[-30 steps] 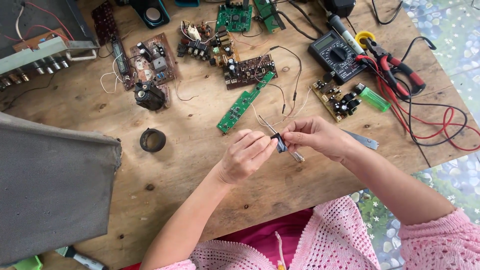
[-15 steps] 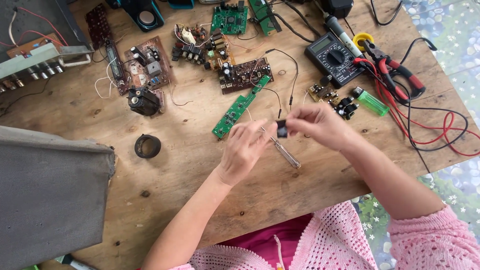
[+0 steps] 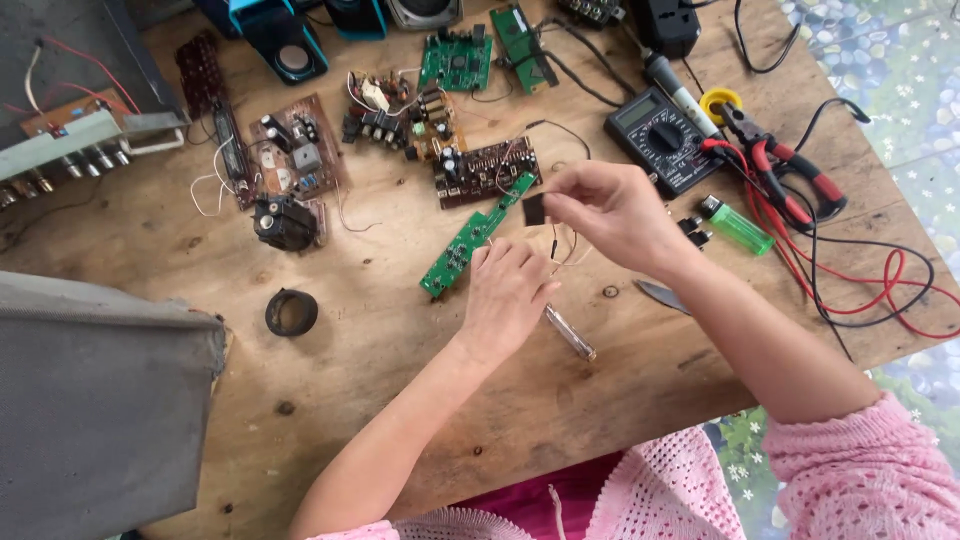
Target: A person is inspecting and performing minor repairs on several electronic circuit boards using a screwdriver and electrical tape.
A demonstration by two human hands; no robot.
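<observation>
Black chip point(image 3: 534, 208) pinched in raised right hand point(image 3: 612, 212); left hand point(image 3: 508, 295) curled.

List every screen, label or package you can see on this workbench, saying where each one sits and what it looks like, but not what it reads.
Multimeter: upper right of the wooden table, beyond the right hand; dark body, round dial, small pale rectangular screen at its top, slightly tilted.
Lighter: right of the right hand; green, see-through, no label that I can make out.
No packages or signs in view.
</observation>
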